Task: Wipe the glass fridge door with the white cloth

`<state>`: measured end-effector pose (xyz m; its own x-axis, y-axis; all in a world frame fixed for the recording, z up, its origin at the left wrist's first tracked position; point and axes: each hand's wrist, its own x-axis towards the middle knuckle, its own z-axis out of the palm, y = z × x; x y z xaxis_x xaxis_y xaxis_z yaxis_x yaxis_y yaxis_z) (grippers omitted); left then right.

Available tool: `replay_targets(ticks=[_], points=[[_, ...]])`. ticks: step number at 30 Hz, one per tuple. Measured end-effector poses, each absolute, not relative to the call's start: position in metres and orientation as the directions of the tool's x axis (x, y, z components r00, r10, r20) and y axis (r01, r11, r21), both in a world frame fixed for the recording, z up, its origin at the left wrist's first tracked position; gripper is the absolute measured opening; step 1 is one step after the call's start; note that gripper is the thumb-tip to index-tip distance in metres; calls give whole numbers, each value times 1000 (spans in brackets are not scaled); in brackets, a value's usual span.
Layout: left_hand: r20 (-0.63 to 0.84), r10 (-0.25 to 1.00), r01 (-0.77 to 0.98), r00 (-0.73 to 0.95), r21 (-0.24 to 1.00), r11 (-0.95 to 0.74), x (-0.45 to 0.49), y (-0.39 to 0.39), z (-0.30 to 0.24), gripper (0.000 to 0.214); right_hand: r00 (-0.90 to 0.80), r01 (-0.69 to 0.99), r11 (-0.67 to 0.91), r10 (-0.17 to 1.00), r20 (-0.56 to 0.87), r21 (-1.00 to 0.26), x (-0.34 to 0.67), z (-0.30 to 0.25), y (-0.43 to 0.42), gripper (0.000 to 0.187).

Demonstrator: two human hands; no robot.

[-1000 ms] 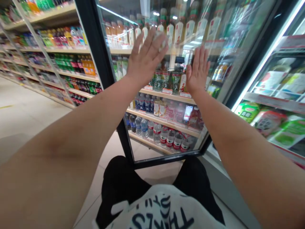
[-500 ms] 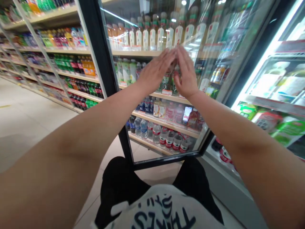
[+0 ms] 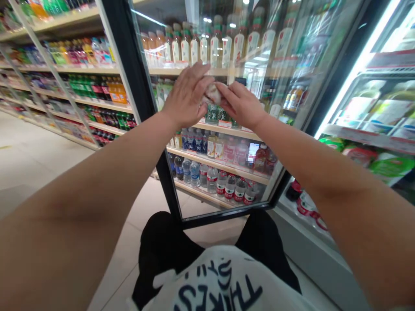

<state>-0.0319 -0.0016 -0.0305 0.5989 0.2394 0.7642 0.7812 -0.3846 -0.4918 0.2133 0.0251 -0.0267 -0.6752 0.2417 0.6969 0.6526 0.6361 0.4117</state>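
Observation:
A small, crumpled whitish cloth (image 3: 214, 93) is bunched between my two hands in front of a glass door (image 3: 207, 208). My right hand (image 3: 241, 103) pinches its right side, fingers bent and pointing left. On the other side, my left hand (image 3: 188, 95) curls thumb and forefinger around the cloth's left end, while its upper fingers stretch out towards the glass. Whether those fingertips touch the pane cannot be made out. The black-framed door stands swung out in front of my knees, and drink bottles show through it.
Lit cooler shelves with bottles and packs (image 3: 378, 134) stand open at the right. Store shelves (image 3: 81, 69) full of drinks run along the left, above a pale tiled floor (image 3: 39, 164). My black-trousered knees (image 3: 155, 235) are close to the door's lower edge.
My hands were together, fingertips meeting higher on the glass. Now they have come down and apart, the left one further left, and the whitish cloth shows between them.

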Motion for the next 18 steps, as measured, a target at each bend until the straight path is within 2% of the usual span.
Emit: replay_targets(ticks=[2,5,8,13,18], points=[[814,217,828,539,-464,-315,-30,1,-34,84,-653,666,626,226,723,405,220,-25,27,53],[845,232,873,482,-441,-210,-21,0,-39,100,-527,742,586,207,824,327,227,-14,28,52],[846,219,866,487,-434,-250,-16,-6,-41,110,-433,805,533,229,872,260,230,-4,25,54],[841,42,763,539,-466,-449,-17,-9,-43,122,-606,723,591,292,740,358,227,-12,22,45],[853,45,768,520,-444,-461,-17,-4,-44,117,-639,651,666,223,736,364,224,-21,30,47]])
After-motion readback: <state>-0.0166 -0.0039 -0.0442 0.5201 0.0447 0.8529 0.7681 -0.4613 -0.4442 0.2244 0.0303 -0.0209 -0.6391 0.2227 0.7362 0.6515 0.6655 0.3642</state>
